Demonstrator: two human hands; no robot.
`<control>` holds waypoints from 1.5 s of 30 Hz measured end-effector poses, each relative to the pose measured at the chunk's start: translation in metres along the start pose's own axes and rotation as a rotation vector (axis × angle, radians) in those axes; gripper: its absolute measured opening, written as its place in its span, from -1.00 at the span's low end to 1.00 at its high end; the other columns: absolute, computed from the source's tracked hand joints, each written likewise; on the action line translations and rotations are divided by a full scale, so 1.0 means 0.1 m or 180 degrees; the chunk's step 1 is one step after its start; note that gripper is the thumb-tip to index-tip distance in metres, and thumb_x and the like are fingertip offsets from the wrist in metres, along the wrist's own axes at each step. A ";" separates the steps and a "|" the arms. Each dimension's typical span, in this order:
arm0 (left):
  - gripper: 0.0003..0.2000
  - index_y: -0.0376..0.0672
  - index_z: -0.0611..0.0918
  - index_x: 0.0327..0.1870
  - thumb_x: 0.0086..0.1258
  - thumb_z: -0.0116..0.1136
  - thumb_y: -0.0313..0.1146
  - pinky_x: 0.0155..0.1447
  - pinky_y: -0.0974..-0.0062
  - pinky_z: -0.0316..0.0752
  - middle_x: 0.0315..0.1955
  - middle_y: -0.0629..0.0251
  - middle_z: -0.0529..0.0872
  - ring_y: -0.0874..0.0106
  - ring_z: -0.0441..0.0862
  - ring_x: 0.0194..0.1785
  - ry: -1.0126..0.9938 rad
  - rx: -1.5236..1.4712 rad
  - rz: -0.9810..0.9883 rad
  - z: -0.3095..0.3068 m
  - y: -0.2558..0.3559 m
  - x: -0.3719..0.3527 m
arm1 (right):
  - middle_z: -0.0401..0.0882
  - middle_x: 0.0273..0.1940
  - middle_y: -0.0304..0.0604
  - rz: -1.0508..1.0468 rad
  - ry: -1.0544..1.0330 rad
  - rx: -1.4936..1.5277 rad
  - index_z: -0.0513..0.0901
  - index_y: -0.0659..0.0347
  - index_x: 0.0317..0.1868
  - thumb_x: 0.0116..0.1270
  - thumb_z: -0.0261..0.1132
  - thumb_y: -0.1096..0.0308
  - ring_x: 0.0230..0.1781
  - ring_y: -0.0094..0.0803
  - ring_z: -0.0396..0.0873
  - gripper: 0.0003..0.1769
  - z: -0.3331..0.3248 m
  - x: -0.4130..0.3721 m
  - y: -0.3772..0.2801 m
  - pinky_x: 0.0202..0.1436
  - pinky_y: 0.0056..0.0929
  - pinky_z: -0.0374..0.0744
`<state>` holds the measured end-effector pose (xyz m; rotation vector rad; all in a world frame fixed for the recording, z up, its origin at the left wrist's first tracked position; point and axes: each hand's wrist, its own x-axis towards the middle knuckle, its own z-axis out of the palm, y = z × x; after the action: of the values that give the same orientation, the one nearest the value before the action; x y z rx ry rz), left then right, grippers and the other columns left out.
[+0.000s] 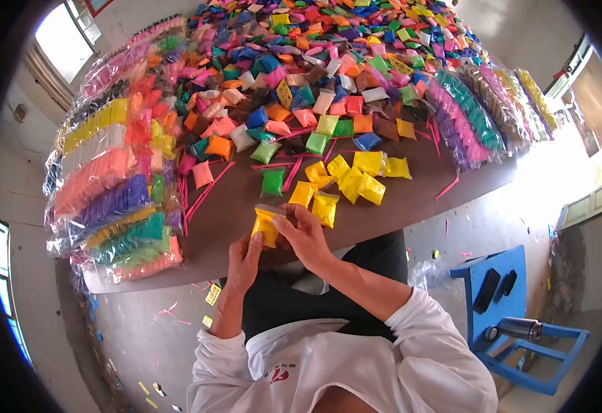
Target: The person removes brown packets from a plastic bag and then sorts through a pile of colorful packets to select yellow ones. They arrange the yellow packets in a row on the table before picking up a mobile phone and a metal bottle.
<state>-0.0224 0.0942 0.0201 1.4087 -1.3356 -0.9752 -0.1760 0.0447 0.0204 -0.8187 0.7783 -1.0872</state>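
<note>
A small yellow packet (266, 227) with a clear top edge is held between both hands above the table's front edge. My left hand (245, 260) grips its lower left side, with the thumb on its face. My right hand (305, 234) is closed at the packet's upper right, thumb pressed to the clear edge. Just beyond my right hand lie several loose yellow packets (350, 184). A green packet (272, 183) rests on the table a little farther back.
A large heap of coloured packets (301, 76) covers the back of the table (356, 230). Stacked clear bags of packets stand at the left (101, 151) and right (473, 117). Pink strips (194, 196) lie about. A blue stool (507, 296) holds dark objects and a metal flask (520, 328).
</note>
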 end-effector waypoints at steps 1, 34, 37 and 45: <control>-0.58 -0.32 0.63 -0.14 0.64 -0.06 -0.06 -0.19 0.50 0.44 -0.42 0.38 0.63 0.56 0.52 -0.27 0.0172 -0.0285 0.0031 0.02 -0.02 -0.02 | 0.61 -0.27 -0.33 0.0063 -0.0199 -0.0099 0.61 0.28 0.00 0.46 0.29 0.27 -0.37 -0.69 0.48 -0.74 0.01 -0.01 0.02 -0.36 -0.63 0.46; -0.56 -0.28 0.60 -0.39 0.60 -0.01 -0.06 -0.18 0.31 0.31 -0.49 0.20 0.57 0.30 0.42 -0.34 0.0352 0.0354 0.0581 0.07 -0.20 -0.14 | 0.67 -0.15 -0.29 0.0393 -0.0942 -0.0304 0.67 0.33 0.03 0.49 0.28 0.27 -0.18 -0.62 0.62 -0.70 -0.09 0.14 0.12 -0.07 -0.58 0.63; -0.56 -0.27 0.59 -0.40 0.59 0.01 -0.06 -0.18 0.32 0.31 -0.49 0.19 0.58 0.28 0.41 -0.36 0.0493 -0.0102 0.0407 0.10 -0.22 -0.14 | 0.67 -0.13 -0.28 0.0339 -0.0965 -0.0343 0.65 0.35 0.05 0.48 0.29 0.30 -0.16 -0.61 0.61 -0.71 0.01 0.09 0.01 -0.04 -0.58 0.62; -0.54 -0.25 0.53 -0.49 0.60 0.01 -0.07 -0.22 0.33 0.27 -0.58 0.28 0.53 0.36 0.38 -0.41 0.0466 -0.0069 0.0450 0.09 -0.25 -0.15 | 0.67 -0.14 -0.27 0.0093 -0.1043 -0.0830 0.64 0.34 0.05 0.43 0.35 0.30 -0.16 -0.61 0.61 -0.69 -0.07 0.19 0.10 -0.02 -0.58 0.61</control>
<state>-0.0262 0.1079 -0.0069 1.3240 -1.2929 -0.7764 -0.1727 0.0282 0.0054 -1.1695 0.6577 -0.8064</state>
